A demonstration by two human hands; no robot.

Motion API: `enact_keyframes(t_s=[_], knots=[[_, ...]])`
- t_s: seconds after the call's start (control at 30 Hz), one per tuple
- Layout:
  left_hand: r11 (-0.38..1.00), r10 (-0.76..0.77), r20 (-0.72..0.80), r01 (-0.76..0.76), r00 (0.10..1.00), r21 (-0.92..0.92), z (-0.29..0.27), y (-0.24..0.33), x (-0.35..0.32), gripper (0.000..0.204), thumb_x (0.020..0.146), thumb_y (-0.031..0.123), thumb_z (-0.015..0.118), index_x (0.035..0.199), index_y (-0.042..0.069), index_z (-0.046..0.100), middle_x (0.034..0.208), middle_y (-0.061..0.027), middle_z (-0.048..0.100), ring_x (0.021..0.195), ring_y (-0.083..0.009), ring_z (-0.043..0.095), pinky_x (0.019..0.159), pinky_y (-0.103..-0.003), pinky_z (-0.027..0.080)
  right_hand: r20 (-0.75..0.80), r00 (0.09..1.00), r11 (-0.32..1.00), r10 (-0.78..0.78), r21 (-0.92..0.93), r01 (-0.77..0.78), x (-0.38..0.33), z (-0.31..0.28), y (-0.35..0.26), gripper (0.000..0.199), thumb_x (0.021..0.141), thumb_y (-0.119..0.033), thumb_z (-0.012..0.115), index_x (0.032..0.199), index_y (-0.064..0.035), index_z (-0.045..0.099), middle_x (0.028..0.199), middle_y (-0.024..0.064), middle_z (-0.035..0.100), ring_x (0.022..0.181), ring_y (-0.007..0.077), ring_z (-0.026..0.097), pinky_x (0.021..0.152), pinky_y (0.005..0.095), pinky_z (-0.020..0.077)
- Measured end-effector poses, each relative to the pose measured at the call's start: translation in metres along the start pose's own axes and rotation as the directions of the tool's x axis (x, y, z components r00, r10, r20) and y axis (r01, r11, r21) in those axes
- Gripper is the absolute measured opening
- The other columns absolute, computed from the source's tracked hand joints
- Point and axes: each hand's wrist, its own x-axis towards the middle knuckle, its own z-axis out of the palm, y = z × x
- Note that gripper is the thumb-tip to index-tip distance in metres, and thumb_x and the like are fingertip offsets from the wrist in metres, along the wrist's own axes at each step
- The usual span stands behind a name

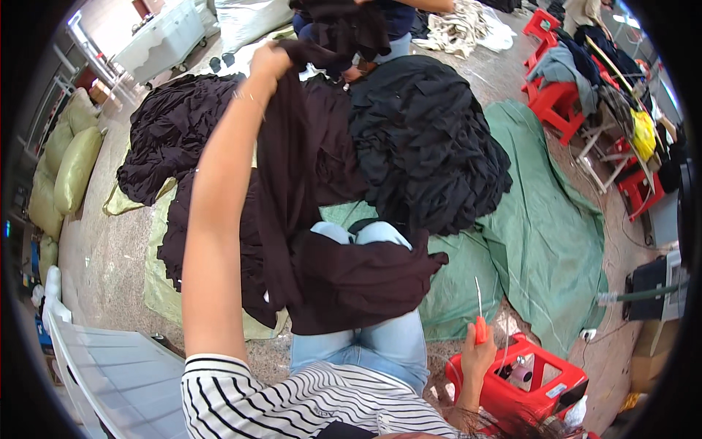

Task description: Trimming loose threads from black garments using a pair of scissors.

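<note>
My left hand (269, 60) is raised high and grips a dark maroon garment (307, 219), which hangs down over my jeans-clad lap. My right hand (477, 353) is low at my right side, closed around a small red-handled cutting tool (480, 322) whose thin blade points up. It hovers just above a red plastic stool (537, 384) that holds small items. Ahead of me lie a big pile of black garments (431, 139) and a pile of dark maroon garments (179, 128).
Green sheets (556, 227) cover the floor under the piles. Another person (380, 22) sits beyond them handling dark cloth. Red stools (559, 102) draped with clothes stand at the right, yellow-green sacks (69, 164) at the left, a white panel (117, 373) at lower left.
</note>
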Motion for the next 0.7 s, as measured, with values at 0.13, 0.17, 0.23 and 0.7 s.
enact_keyframes(t_s=[0.13,0.17,0.23,0.7], knots=[[0.824,-0.058,-0.586,-0.292,0.808,-0.485,-0.090,0.033,0.115,0.049,0.064,-0.004,0.075,0.112,-0.003,0.061,0.103,-0.0137,0.068,0.087,-0.0233,0.064,0.081,-0.038,0.053,-0.016,1.000,0.999,-0.010,-0.049,0.010,0.009,0.008,-0.008,0.030,0.094,-0.035,0.065,0.100,-0.0062,0.060,0.074,0.0218,0.065,0.073,0.0470,0.063,0.062,0.0532,0.0459],[0.672,-0.172,-0.716,-0.451,0.676,-0.587,-0.051,0.096,0.078,0.023,0.075,-0.003,0.068,0.095,-0.002,0.058,0.099,-0.0110,0.059,0.086,-0.0232,0.060,0.086,-0.036,0.054,-0.053,0.998,0.994,0.046,-0.095,-0.051,0.006,0.006,-0.009,0.030,0.094,-0.035,0.065,0.100,-0.0060,0.060,0.074,0.0216,0.065,0.073,0.0469,0.063,0.062,0.0532,0.0458],[0.640,-0.076,-0.535,-0.370,0.841,-0.673,-0.076,0.094,0.096,0.036,0.063,-0.001,0.071,0.097,-0.004,0.060,0.102,-0.0142,0.063,0.087,-0.0282,0.061,0.086,-0.038,0.050,-0.037,0.999,0.993,0.039,-0.114,-0.043,0.013,0.012,-0.016,0.029,0.094,-0.034,0.066,0.099,-0.0058,0.059,0.074,0.0214,0.065,0.073,0.0465,0.064,0.062,0.0534,0.0457],[0.898,0.096,0.691,0.237,0.716,-0.371,0.034,-0.079,-0.217,0.022,0.086,0.010,0.073,0.106,0.001,0.069,0.098,-0.0054,0.070,0.090,-0.0093,0.064,0.081,-0.025,0.051,-0.042,0.963,0.949,-0.268,-0.182,0.256,0.043,0.029,-0.038,0.025,0.093,-0.021,0.071,0.107,-0.0022,0.063,0.085,0.0159,0.066,0.075,0.0292,0.065,0.069,0.0386,0.0496]])
